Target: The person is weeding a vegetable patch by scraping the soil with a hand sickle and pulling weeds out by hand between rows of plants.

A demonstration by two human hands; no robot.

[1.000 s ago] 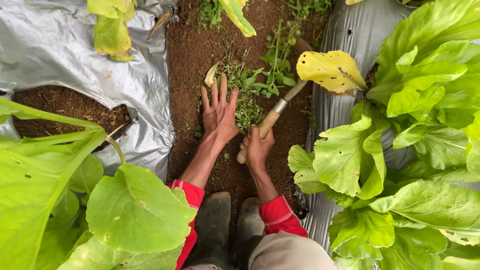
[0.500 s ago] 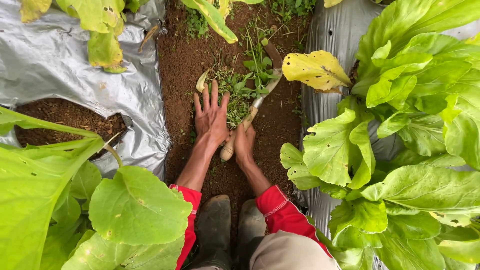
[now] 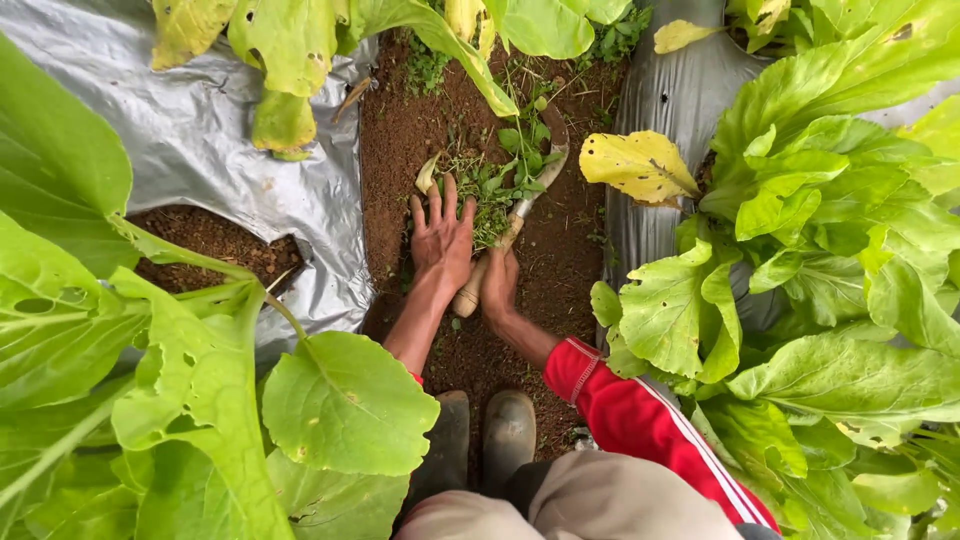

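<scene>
The person crouches over a strip of brown soil (image 3: pixel 440 130) that runs between two sheets of silver plastic cover (image 3: pixel 190 150), with big green leafy plants (image 3: pixel 830 270) on both sides. The left hand (image 3: pixel 442 240) lies flat on the ground with its fingers spread wide, and the fingertips press on the near edge of a small clump of weeds (image 3: pixel 500 180). The right hand (image 3: pixel 497 285) is closed around the pale wooden handle of a small sickle (image 3: pixel 520 215). The curved blade reaches away from the person, through the weeds and round their far side. The sickle looks light and stiff, easy to swing with one hand. The smooth wooden handle is the safe place to grip it, since the blade is thin and most likely sharp. The handle could get slippery if the soil is damp. The weeds look soft, thin and very light. I think they would tear if pulled by the tops, so the best place to grab them is low down, near the roots, where the stems bunch together. A yellow leaf (image 3: pixel 635 165) hangs just right of the blade. Two dark rubber boots (image 3: pixel 480 440) stand on the soil close to the person, and a red sleeve (image 3: pixel 620 410) covers the right arm.
</scene>
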